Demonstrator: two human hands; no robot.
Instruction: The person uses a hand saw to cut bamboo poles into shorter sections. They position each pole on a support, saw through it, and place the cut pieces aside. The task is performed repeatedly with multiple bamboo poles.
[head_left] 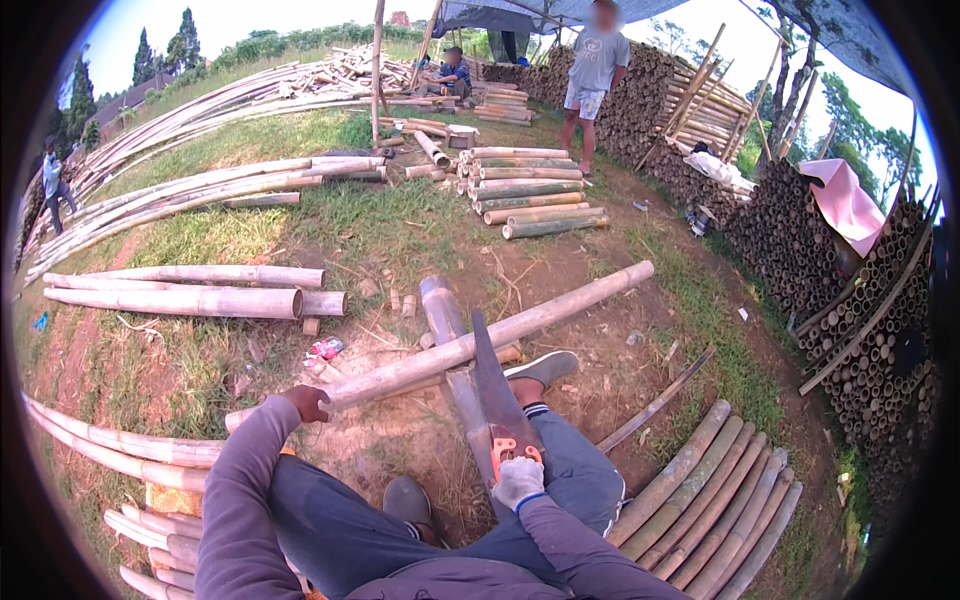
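Observation:
A long bamboo pole [500, 335] slants across in front of me, its right end higher and farther off. It lies over a thicker bamboo log [444, 310] on the ground. My left hand [308, 403], bare, curls over the pole's near left part. In my right hand [518, 482], which wears a pale glove, is the orange handle of a handsaw [492, 375]. The saw's dark blade points away from me and stands against the pole near where it crosses the log. Whether the teeth are in the bamboo cannot be made out.
Cut bamboo lengths [715, 500] lie beside my right leg, with more poles [190, 298] at the left. A short stack [530, 190] lies ahead. One person [597, 65] stands behind it; another [453, 75] sits farther back. Tall bamboo piles [790, 240] line the right.

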